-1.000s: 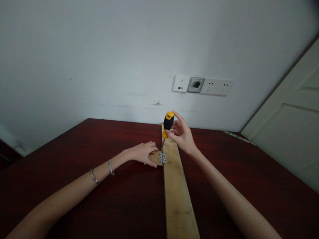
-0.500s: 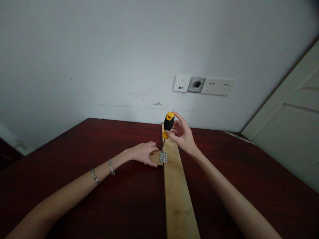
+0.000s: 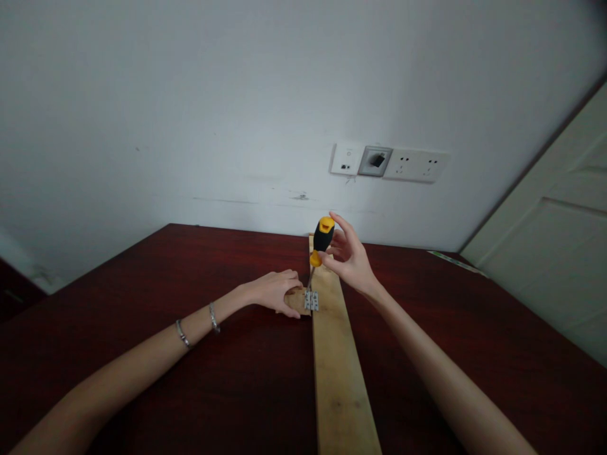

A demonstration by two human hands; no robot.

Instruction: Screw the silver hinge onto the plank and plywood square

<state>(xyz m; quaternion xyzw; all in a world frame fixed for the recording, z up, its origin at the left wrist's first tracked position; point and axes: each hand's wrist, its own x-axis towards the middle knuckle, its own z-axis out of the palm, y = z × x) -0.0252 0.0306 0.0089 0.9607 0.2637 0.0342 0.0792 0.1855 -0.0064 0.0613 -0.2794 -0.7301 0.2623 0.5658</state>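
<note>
A long pale wooden plank (image 3: pixel 339 373) lies on the dark red table (image 3: pixel 190 379), running away from me. A small wooden block (image 3: pixel 298 299) sits against its left edge, joined by a small metal hinge (image 3: pixel 311 301). My left hand (image 3: pixel 272 291) rests curled over the block, holding it down. My right hand (image 3: pixel 349 259) pinches the black and yellow handle of a screwdriver (image 3: pixel 322 239), which stands nearly upright with its tip on the hinge.
A white wall rises behind the table with a row of sockets (image 3: pixel 389 163). A pale door (image 3: pixel 554 234) stands at the right. A thin light strip (image 3: pixel 455 261) lies near the table's far right edge.
The view has shifted very slightly. My right hand's fingers have moved a little on the screwdriver handle; the left hand and the block stay where they were.
</note>
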